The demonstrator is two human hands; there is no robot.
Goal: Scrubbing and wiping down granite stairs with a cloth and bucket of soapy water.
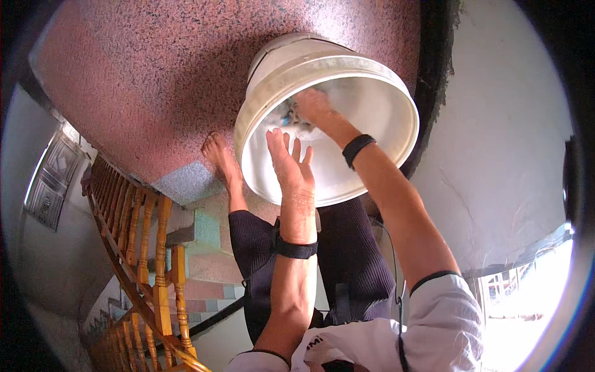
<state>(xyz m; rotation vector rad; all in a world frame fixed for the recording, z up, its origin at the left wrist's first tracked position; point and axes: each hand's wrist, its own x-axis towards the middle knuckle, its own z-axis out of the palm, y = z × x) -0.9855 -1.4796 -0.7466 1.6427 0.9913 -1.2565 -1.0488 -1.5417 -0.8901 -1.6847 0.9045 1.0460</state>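
Note:
A large white plastic bucket (372, 102) is tilted with its round mouth toward me. Down inside it, my right hand (314, 107) is blurred, its fingers curled by a small heap of mixed grey and blue bits (294, 118) that I cannot name. Whether those fingers grip anything is hidden. My left hand (289, 162) hovers over the near part of the opening, palm turned inward, fingers apart and holding nothing. Black bands (297, 248) circle both wrists.
Speckled pink flooring (139, 93) surrounds the bucket, and my bare foot (221, 156) rests left of it. Stairs (218, 260) descend behind me beside a turned wooden balustrade (160, 260). A pale wall (502, 139) rises on the right. A thin dark cable (397, 279) hangs along my right side.

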